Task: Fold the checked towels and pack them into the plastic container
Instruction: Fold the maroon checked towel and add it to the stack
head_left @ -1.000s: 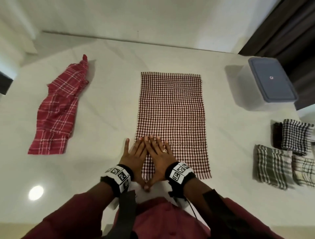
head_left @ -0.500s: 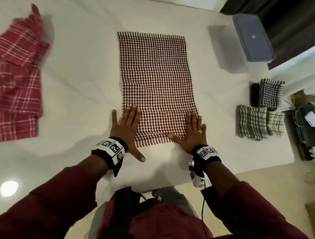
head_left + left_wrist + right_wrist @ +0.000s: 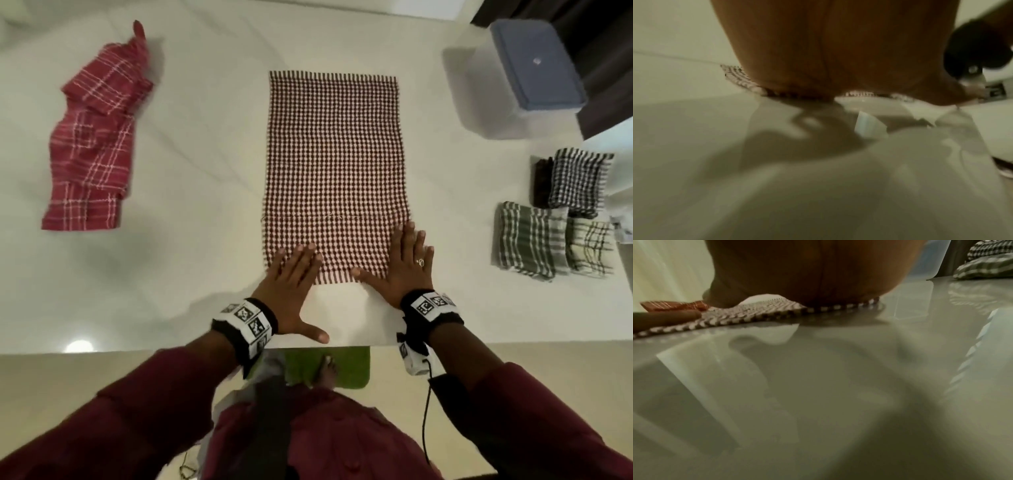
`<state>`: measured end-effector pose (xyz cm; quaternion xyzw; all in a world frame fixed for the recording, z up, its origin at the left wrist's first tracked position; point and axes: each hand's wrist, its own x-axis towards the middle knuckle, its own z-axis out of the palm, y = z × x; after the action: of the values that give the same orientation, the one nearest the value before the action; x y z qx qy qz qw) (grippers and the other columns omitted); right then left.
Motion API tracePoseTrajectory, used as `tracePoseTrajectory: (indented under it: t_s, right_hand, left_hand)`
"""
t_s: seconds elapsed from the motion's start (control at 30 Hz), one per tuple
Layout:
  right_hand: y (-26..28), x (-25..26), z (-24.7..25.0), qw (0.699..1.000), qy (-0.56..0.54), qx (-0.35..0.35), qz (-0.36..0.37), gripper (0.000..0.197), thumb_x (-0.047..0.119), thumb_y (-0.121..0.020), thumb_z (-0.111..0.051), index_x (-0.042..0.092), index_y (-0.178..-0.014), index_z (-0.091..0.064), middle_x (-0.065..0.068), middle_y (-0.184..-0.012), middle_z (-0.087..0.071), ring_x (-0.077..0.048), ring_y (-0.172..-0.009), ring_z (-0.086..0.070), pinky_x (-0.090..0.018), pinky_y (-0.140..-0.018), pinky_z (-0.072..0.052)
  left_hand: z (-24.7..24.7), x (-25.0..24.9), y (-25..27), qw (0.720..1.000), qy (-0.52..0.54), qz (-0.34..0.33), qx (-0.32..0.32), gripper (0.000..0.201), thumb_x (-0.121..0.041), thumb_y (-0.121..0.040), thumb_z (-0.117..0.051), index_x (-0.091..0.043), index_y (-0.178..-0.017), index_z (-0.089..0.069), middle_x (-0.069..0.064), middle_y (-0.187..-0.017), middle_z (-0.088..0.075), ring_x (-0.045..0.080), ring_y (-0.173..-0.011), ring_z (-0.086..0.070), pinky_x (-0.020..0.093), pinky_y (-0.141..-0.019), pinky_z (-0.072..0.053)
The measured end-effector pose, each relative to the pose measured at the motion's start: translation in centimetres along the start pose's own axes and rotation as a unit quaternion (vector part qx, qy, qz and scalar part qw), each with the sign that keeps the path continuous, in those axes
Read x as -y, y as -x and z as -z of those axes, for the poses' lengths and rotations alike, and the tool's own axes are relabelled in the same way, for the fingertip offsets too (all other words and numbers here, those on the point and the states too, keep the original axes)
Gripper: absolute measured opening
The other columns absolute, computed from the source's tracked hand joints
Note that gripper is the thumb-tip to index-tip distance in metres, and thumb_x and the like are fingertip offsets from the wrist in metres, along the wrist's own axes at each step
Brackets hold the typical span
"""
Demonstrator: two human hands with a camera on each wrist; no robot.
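Note:
A maroon-and-white checked towel (image 3: 335, 164) lies spread flat in the middle of the white table (image 3: 205, 171). My left hand (image 3: 291, 274) presses flat on its near left corner, fingers straight, thumb out on the bare table. My right hand (image 3: 407, 260) lies flat on the near right corner, a ring on one finger. The wrist views show each palm (image 3: 828, 48) (image 3: 807, 269) resting on the towel's near edge (image 3: 740, 78) (image 3: 756, 311). The plastic container (image 3: 527, 75) with a blue lid stands at the far right, lid on.
A crumpled red plaid towel (image 3: 96, 137) lies at the left. Folded towels sit at the right edge: a black-and-white checked one (image 3: 579, 181), a green striped one (image 3: 527, 240) and a cream plaid one (image 3: 589, 246). The table's near edge is just behind my wrists.
My hands have slid apart from the middle of the towel's near edge out to its two near corners, staying flat. The head view has tilted further down.

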<state>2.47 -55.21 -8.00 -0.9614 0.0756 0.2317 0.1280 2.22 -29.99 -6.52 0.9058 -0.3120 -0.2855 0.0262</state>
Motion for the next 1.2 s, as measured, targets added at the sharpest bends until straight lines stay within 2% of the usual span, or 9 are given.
tracePoseTrajectory:
  t_s: [0.17,0.27,0.4,0.53,0.67,0.77,0.9,1.07,1.2]
  right_hand:
    - [4.1,-0.9,-0.6,0.990,0.029,0.054,0.127,0.137,0.099,-0.050,-0.034,0.023,-0.145,0.029,-0.006,-0.151,0.038,-0.023,-0.137,0.037,-0.051,-0.114,0.017]
    - [6.9,-3.0,-1.8,0.979,0.050,0.055,0.187,0.145,0.091,-0.045,-0.054,0.022,-0.149,0.020,-0.005,-0.154,0.030,-0.024,-0.142,0.028,-0.048,-0.115,0.015]
    - [9.7,-5.2,-3.3,0.978,0.006,-0.073,0.197,0.084,0.015,-0.057,-0.079,0.024,-0.132,-0.041,-0.007,-0.143,-0.039,-0.028,-0.130,-0.035,-0.055,-0.106,-0.035]
    - [10.3,-6.8,-2.8,0.965,-0.070,-0.117,0.224,0.039,0.007,-0.059,-0.076,0.023,-0.093,-0.065,0.001,-0.117,-0.060,-0.025,-0.108,-0.053,-0.047,-0.093,-0.038]
    - [10.3,-7.4,-0.3,0.942,-0.287,-0.087,0.151,0.010,0.009,-0.073,-0.078,0.013,-0.079,-0.071,0.001,-0.089,-0.071,-0.007,-0.082,-0.063,-0.026,-0.078,-0.045]
    - [9.2,-7.2,1.8,0.901,-0.415,-0.080,0.095,0.008,0.007,-0.077,-0.076,0.010,-0.080,-0.070,0.001,-0.077,-0.070,0.003,-0.068,-0.061,-0.012,-0.066,-0.046]
    - [6.7,-5.7,4.6,0.862,-0.482,-0.129,0.089,0.009,0.005,-0.079,-0.075,0.000,-0.082,-0.068,0.003,-0.071,-0.066,0.008,-0.058,-0.059,-0.008,-0.056,-0.045]
    - [1.7,-3.5,7.9,0.828,-0.530,-0.175,0.057,0.014,0.014,-0.081,-0.074,0.002,-0.085,-0.069,-0.001,-0.075,-0.070,0.003,-0.062,-0.064,-0.014,-0.058,-0.051]
    - [-2.5,-2.0,10.6,0.834,-0.511,-0.202,0.050,0.018,0.015,-0.084,-0.072,-0.002,-0.087,-0.069,-0.003,-0.075,-0.069,0.006,-0.060,-0.062,-0.011,-0.058,-0.049]
  left_hand:
    - [-2.6,-1.7,3.0,0.998,0.016,0.056,-0.025,0.142,-0.099,-0.046,-0.032,-0.015,-0.146,0.025,0.008,-0.151,0.033,0.026,-0.141,0.026,0.052,-0.114,0.015]
    - [-3.8,-2.8,5.2,0.994,0.022,0.079,-0.077,0.115,-0.063,-0.062,-0.069,-0.015,-0.149,-0.013,0.013,-0.158,-0.013,0.032,-0.143,-0.020,0.053,-0.114,-0.016]
    - [-4.4,-5.4,7.1,0.976,0.070,0.092,-0.187,0.049,-0.024,-0.071,-0.050,-0.018,-0.119,-0.053,0.011,-0.120,-0.057,0.032,-0.101,-0.055,0.044,-0.078,-0.050]
    - [-4.5,-6.8,7.8,0.966,0.105,0.090,-0.217,0.038,-0.029,-0.069,-0.039,-0.017,-0.092,-0.066,0.004,-0.096,-0.064,0.030,-0.083,-0.060,0.036,-0.064,-0.049]
    - [-2.3,-6.8,8.6,0.926,0.170,0.175,-0.290,0.012,-0.026,-0.080,-0.064,-0.019,-0.089,-0.069,0.006,-0.080,-0.067,0.029,-0.074,-0.062,0.035,-0.066,-0.045]
    - [-0.3,-5.4,8.5,0.886,0.211,0.252,-0.328,0.017,-0.027,-0.082,-0.071,-0.018,-0.096,-0.070,0.011,-0.084,-0.067,0.029,-0.079,-0.061,0.032,-0.069,-0.044]
    - [2.3,-2.3,6.7,0.821,0.361,0.225,-0.380,0.019,-0.025,-0.078,-0.076,-0.010,-0.088,-0.071,0.003,-0.079,-0.070,0.017,-0.072,-0.063,0.014,-0.062,-0.046]
    - [5.9,0.4,2.6,0.702,0.533,0.224,-0.417,0.016,-0.016,-0.087,-0.066,-0.012,-0.102,-0.069,-0.021,-0.075,-0.067,-0.014,-0.067,-0.062,0.005,-0.062,-0.046]
    - [9.0,3.4,-1.2,0.702,0.541,0.207,-0.414,0.010,-0.019,-0.092,-0.060,-0.013,-0.096,-0.067,-0.020,-0.072,-0.065,-0.018,-0.062,-0.058,0.000,-0.059,-0.041]
